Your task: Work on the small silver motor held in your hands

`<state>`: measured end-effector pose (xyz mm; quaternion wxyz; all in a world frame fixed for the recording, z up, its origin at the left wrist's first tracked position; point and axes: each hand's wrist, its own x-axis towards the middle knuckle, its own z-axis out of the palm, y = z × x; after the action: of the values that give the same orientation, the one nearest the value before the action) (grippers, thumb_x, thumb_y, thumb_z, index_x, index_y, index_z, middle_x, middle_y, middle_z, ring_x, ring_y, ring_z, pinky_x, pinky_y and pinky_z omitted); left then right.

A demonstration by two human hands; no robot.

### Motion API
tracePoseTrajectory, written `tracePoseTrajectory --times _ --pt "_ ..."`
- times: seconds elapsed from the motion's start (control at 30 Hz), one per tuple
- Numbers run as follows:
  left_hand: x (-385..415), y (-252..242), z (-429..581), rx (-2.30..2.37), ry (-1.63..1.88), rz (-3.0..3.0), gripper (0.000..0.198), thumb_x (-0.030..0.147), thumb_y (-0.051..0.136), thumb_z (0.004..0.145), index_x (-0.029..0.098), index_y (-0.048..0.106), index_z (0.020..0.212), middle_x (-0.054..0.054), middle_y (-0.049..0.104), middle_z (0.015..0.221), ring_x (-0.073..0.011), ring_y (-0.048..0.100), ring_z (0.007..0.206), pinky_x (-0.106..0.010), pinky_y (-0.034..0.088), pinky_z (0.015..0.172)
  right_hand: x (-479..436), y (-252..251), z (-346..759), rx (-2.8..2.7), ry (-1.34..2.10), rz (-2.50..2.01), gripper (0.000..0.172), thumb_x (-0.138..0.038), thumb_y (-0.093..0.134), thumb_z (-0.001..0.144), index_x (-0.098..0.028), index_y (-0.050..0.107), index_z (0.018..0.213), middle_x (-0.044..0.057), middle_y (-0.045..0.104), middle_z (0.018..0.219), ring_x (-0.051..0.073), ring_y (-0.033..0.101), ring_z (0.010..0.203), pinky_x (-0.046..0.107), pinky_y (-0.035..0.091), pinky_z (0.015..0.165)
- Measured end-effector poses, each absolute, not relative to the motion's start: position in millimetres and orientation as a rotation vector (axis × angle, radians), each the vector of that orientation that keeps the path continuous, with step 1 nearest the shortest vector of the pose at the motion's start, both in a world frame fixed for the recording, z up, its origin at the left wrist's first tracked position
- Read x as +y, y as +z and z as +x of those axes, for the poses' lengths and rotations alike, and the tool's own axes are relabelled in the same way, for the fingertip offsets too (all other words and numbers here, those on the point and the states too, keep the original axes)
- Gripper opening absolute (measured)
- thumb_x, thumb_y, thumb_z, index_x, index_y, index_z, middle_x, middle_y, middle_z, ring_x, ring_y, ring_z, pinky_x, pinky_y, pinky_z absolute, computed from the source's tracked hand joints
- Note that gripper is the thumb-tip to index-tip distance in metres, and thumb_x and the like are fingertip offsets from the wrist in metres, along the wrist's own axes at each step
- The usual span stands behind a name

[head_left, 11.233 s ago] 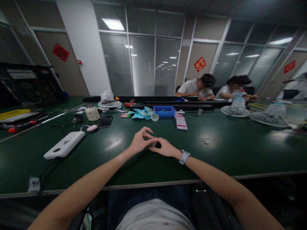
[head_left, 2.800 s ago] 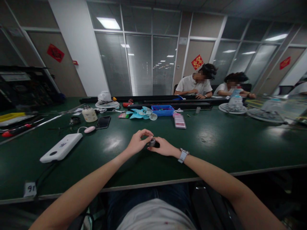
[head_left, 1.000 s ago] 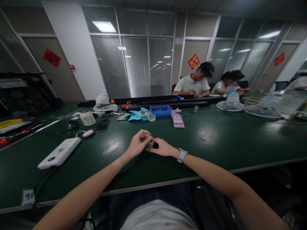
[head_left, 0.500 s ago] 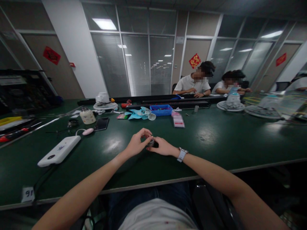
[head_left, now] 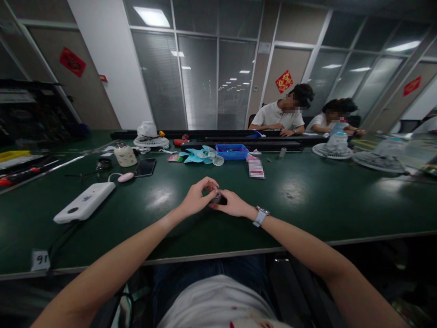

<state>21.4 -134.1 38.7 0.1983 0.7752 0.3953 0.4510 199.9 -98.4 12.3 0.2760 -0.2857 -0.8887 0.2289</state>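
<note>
Between both hands, just above or on the green table [head_left: 191, 232], is a small grey metal cylinder [head_left: 216, 197], largely covered by fingers. My right hand [head_left: 235, 204], with a watch at the wrist, wraps thumb and fingers around its side. My left hand [head_left: 198, 197] is curled over it from the left, the thumb and fingertips pinched at its top. What else the left fingertips may hold is too small to make out. Beyond the hands lie blue fan blades [head_left: 201, 155] and a blue tray [head_left: 232, 152] with small items in it.
To the left are a white power strip [head_left: 85, 202], a phone [head_left: 145, 167], a pink oval object [head_left: 125, 177] and a cream bottle [head_left: 124, 155]. A white fan part [head_left: 150, 136] stands behind. Another small cylinder [head_left: 282, 152] stands at back right. Two people sit across the table.
The head view has shifted slightly, so the table items sit a little higher. Both hands stay around the grey cylinder, with small shifts of the fingers.
</note>
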Motion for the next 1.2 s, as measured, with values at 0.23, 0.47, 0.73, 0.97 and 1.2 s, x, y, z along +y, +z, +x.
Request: tracePoseTrajectory --times 0.23,0.47,0.73,0.97,1.2 --pt "-133.8 38.1 20.2 1.074 1.257 2.103 0.012 0.026 0.058 0.087 0.02 0.06 0.097 -0.002 0.067 0.091 -0.0171 0.064 0.087 -0.029 0.046 0.077 -96.7 10.9 199.8 -2.402 0.605 -0.775 0.038 -0.037 0.069 0.083 -0.012 0.062 0.11 0.009 0.068 0.098 0.02 0.062 0.083 0.032 0.046 0.075" --pt "-124.8 30.8 17.1 1.03 1.234 1.96 0.016 0.026 0.061 0.084 0.02 0.06 0.099 -0.002 0.067 0.088 -0.018 0.065 0.085 -0.031 0.048 0.078 -99.9 15.0 199.9 -2.392 0.639 -0.787 0.035 -0.034 0.07 0.082 -0.014 0.063 0.109 0.009 0.068 0.103 0.021 0.062 0.088 0.034 0.047 0.079" --pt "-128.8 33.5 19.8 1.075 1.242 2.002 0.022 0.027 0.067 0.081 0.02 0.06 0.1 -0.003 0.072 0.088 -0.0195 0.067 0.087 -0.033 0.047 0.081 -97.8 12.3 200.3 -2.395 0.624 -0.788 0.039 -0.036 0.069 0.082 -0.012 0.062 0.112 0.009 0.068 0.098 0.021 0.061 0.085 0.033 0.047 0.077" --pt "-131.2 36.0 19.8 1.103 1.276 2.096 0.017 0.031 0.071 0.079 0.018 0.067 0.089 -0.008 0.071 0.101 -0.0212 0.067 0.089 -0.036 0.05 0.084 -100.1 15.3 199.8 -2.382 0.67 -0.762 0.036 -0.035 0.068 0.083 -0.014 0.063 0.112 0.008 0.068 0.1 0.019 0.061 0.086 0.031 0.047 0.077" --pt "-127.8 34.4 17.6 1.058 1.273 2.119 0.012 0.03 0.069 0.081 0.019 0.071 0.086 -0.009 0.067 0.107 -0.0209 0.066 0.095 -0.036 0.05 0.089 -99.2 14.8 199.9 -2.373 0.673 -0.783 0.037 -0.037 0.069 0.082 -0.013 0.063 0.109 0.007 0.067 0.094 0.018 0.06 0.08 0.029 0.046 0.07"
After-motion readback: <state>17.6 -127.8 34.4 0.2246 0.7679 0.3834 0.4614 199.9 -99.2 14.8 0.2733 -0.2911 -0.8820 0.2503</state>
